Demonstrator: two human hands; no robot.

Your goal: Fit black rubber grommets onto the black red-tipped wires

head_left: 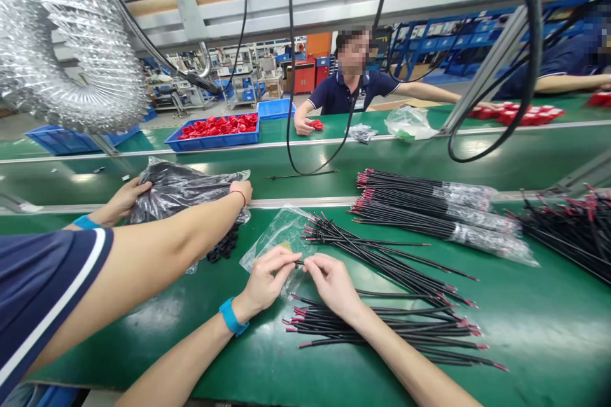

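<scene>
My left hand [271,275], with a blue band at the wrist, pinches a small black piece [299,262] between thumb and fingertips. Opposite it, my right hand [333,283] grips the same spot, fingertips almost touching the left ones. Whether this piece is a cable end or a separate part is hard to make out. Just behind my hands a clear plastic bag [274,233] lies flat. One loose pile of black cables [377,254] with red ends fans out beyond my right hand. Another cable pile [405,325] lies under and beside my right forearm.
At left, a co-worker's arms [176,229] reach across, hands on a bag of black parts [176,187]. Bagged cable bundles [429,210] lie at back right, more cables [573,229] beyond. Another person [351,86] sits opposite near a blue tray [214,143] of red parts. Black cords [289,76] hang overhead.
</scene>
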